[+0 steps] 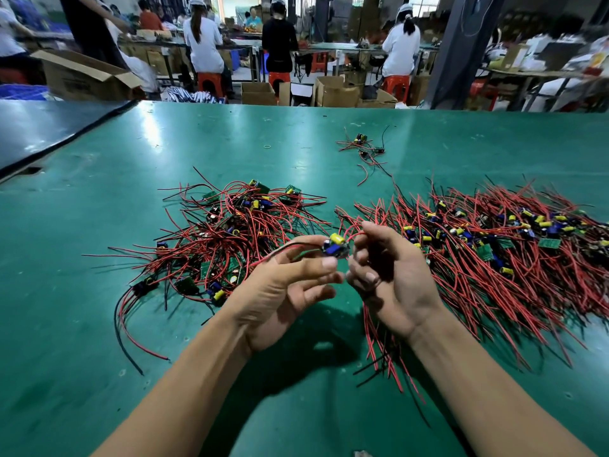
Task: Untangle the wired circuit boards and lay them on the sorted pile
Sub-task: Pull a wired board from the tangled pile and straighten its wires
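The left hand (290, 288) pinches a small blue circuit board with a yellow can on top (334, 247); its other fingers hang loose. The right hand (392, 275) curls round the board's red wire (357, 233). From the hands, the messy heap of red-wired boards (230, 232) lies at ten o'clock, the tidy red-wired pile (494, 245) at two o'clock.

Circuit board (334, 247), pinched in my left hand (290, 291): blurred, underside behind my fingers.
Right hand (392, 278): fingertips curled away; grip on the red lead (357, 233) not discernible.
Sorted pile (494, 245): cut off at right edge, near corner under my right wrist.
Tangled pile (224, 232): near side behind my left hand.
Far cluster (362, 150): too small to count boards.
Both forearms (197, 374): cut off below.
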### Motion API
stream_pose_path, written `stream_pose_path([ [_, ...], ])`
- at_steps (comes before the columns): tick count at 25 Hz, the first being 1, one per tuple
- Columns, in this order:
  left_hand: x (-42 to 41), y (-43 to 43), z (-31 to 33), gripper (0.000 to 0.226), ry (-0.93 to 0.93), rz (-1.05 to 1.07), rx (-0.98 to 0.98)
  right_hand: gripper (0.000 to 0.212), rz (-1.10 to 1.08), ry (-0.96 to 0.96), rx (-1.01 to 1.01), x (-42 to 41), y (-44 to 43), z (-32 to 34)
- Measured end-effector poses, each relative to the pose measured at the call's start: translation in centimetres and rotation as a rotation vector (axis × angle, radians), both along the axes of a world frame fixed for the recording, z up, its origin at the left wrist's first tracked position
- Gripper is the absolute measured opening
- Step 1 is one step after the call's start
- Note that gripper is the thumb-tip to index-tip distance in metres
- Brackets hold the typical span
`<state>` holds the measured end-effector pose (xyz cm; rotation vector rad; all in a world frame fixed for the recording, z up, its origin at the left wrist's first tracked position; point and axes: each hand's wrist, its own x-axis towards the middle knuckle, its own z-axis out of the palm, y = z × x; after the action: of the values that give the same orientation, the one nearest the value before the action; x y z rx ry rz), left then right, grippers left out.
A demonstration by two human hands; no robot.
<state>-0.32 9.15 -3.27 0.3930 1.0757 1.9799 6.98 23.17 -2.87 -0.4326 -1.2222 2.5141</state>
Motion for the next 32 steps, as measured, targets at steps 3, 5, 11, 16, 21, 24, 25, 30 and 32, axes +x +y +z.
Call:
stream_pose_path([
  [3, -0.4, -0.5, 0.1, 0.022, -0.137, -0.212, 0.031, 0.024, 0.055, 0.003, 0.016, 0.5, 0.3, 0.3],
  [5, -0.3, -0.3, 0.2, 0.023, -0.156, -0.246, -0.045, 0.023, 0.119, -0.023, 0.124, 0.7, 0.0, 0.3],
  [11, 0.2, 0.2, -0.5, 0.020, 0.144, 0.023, -0.174, 0.035, 0.165, -0.143, 0.309, 0.1, -0.2, -0.7],
  [16, 0.9, 0.4, -1.1, 0.022, 0.549, 0.200, -0.374, 0.033, 0.184, -0.220, 0.487, 0.1, -1.1, -1.4],
  [21, 0.7, 0.0, -0.8, 0.019, 0.419, -0.028, -0.322, 0.031, 0.265, -0.167, 0.623, 0.3, 0.4, -1.1],
  [24, 0.9, -0.1, -0.3, 0.014, 0.366, -0.076, -0.317, 0.035, 0.297, -0.194, 0.731, 0.6, 1.3, -1.1],
  [25, 0.9, -0.1, -0.3, 0.014, 0.347, -0.083, -0.324, 0.035, 0.260, -0.219, 0.797, 0.6, 1.7, -1.1],
  [30, 1.0, -0.2, -0.2, 0.012, 0.347, -0.156, -0.322, 0.041, -0.015, -0.269, 1.023, 0.4, 3.3, -1.6],
  [32, 0.9, -0.2, -0.1, 0.013, 0.345, -0.189, -0.310, 0.041, -0.180, -0.268, 1.118, 0.3, 3.6, -1.7],
])
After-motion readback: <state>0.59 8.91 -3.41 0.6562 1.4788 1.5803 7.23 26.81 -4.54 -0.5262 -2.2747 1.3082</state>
